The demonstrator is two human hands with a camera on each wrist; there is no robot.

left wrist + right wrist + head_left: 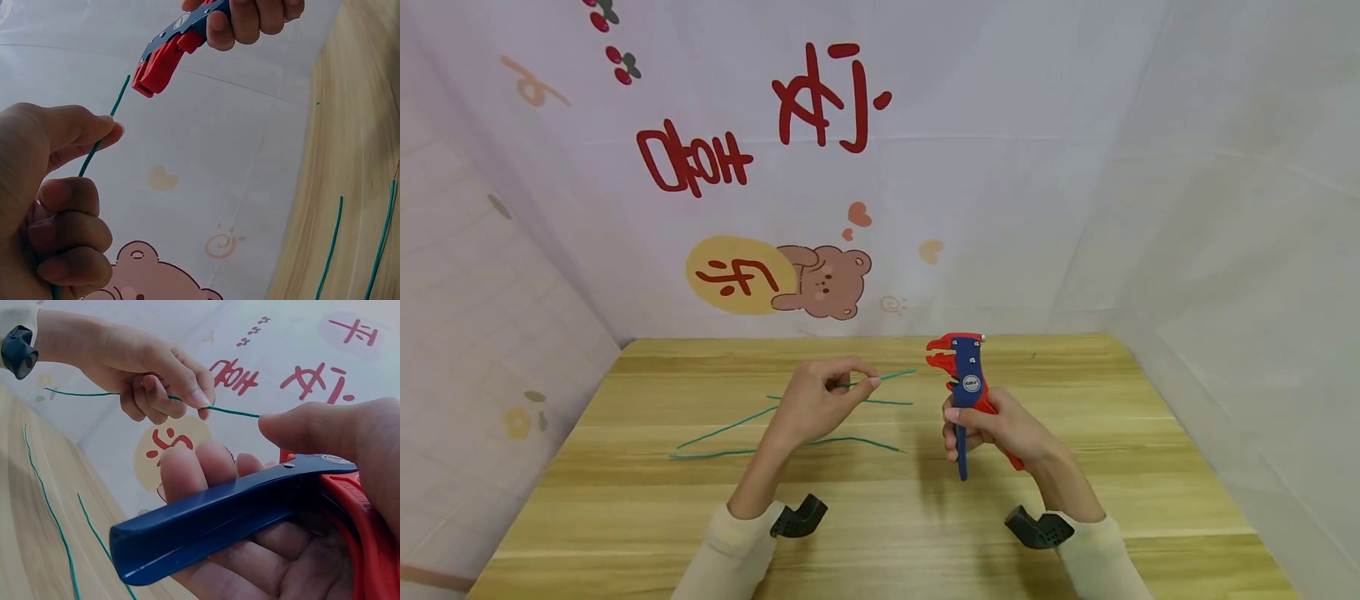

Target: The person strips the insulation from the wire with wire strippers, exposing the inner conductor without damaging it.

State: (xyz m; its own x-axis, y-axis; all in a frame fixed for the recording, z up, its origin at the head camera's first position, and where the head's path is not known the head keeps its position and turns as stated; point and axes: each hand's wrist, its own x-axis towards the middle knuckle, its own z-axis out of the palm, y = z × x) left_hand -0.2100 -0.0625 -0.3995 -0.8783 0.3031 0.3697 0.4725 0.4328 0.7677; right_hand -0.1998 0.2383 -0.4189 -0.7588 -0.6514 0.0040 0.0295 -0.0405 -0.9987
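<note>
Thumb and forefinger of my left hand (816, 402) pinch a thin green wire (120, 95), its tip jutting toward the right and its tail trailing back past the palm. My right hand (1011, 425) grips a red and blue wire stripper (967, 358) by its handles, head upward. The stripper's jaws stand apart and face the wire, a short gap from its tip in the left wrist view. In the right wrist view the blue handle (187, 519) lies across the fingers, with the thumb over the tool.
More green wires lie on the wooden table (910, 533), among them a long one (722, 453) and a shorter one (891, 403). One wire (380, 250) shows bare copper at its end. A printed cloth (1000, 167) hangs behind the table and along its sides.
</note>
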